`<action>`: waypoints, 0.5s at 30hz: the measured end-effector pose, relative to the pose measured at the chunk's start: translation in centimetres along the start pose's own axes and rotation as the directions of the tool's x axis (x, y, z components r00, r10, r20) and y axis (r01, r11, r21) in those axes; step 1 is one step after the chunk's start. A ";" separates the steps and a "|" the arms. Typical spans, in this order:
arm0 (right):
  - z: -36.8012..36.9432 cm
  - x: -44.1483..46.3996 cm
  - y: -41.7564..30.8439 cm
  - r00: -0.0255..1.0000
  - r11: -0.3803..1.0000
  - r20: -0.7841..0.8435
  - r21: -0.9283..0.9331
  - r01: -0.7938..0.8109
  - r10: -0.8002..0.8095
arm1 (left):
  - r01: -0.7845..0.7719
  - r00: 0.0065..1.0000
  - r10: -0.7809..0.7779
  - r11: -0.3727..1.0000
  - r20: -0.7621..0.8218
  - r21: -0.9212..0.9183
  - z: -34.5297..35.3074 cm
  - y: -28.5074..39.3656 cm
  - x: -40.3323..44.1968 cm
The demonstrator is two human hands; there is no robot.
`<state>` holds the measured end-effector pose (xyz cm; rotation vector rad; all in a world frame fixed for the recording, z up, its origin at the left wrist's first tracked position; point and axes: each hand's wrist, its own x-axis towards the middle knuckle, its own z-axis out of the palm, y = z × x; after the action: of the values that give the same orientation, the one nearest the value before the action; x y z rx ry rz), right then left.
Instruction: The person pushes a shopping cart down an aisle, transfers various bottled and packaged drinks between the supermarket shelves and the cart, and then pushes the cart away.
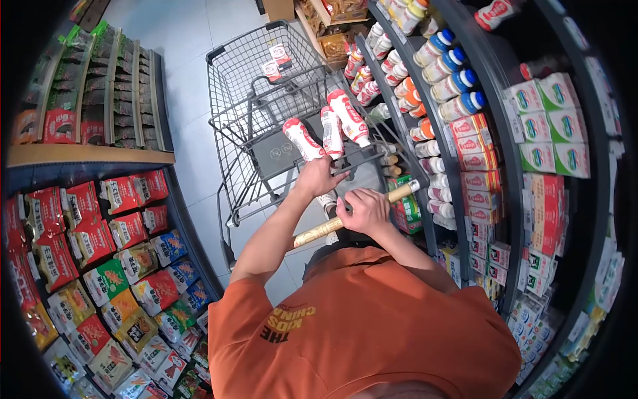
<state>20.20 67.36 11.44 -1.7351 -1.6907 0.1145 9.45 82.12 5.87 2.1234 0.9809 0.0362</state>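
Observation:
My left hand [316,177] reaches over the near side of the shopping cart [229,156]. Its fingers are at the near end of a red-and-white bottle [303,139] and look closed on it, though the fingertips are partly hidden; the thumb points right. Beside that bottle lean two similar ones, a middle bottle [331,132] and a right bottle [348,117], in the cart's upper near part. My right hand [365,211] is closed around the cart's wood-coloured handle [319,233]. Two small red-and-white packs [276,61] show further forward in the cart.
On the right, close to the cart, stand shelves with blue-capped bottles [455,95], red cartons [473,149] and green-and-white cartons [549,126]. Left are racks of red snack bags [86,216]. Pale floor tiles [193,86] run between rack and cart. Brown packets [340,45] sit ahead.

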 end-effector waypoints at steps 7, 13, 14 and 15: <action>1.8 6.4 1.3 1.000 1.000 0.009 0.016 0.003 -0.003 | 0.040 0.999 -0.040 0.999 0.014 -0.012 -4.4 -1.3 4.7; 3.4 10.1 2.6 0.997 1.000 0.075 0.003 -0.027 0.027 | 0.035 0.999 -0.035 0.999 -0.004 -0.012 -6.9 -2.6 7.8; 3.6 10.7 2.9 0.997 1.000 0.072 0.002 -0.022 0.022 | 0.034 0.999 -0.035 0.999 -0.007 -0.009 -7.3 -2.7 8.3; 3.9 11.4 3.1 0.997 1.000 0.069 0.001 -0.016 0.016 | 0.008 0.999 -0.008 1.000 -0.031 -0.003 -7.6 -3.0 8.8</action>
<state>22.42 79.60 11.39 -1.7621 -1.7255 0.1855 11.19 93.97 6.73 2.1223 1.0074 0.0669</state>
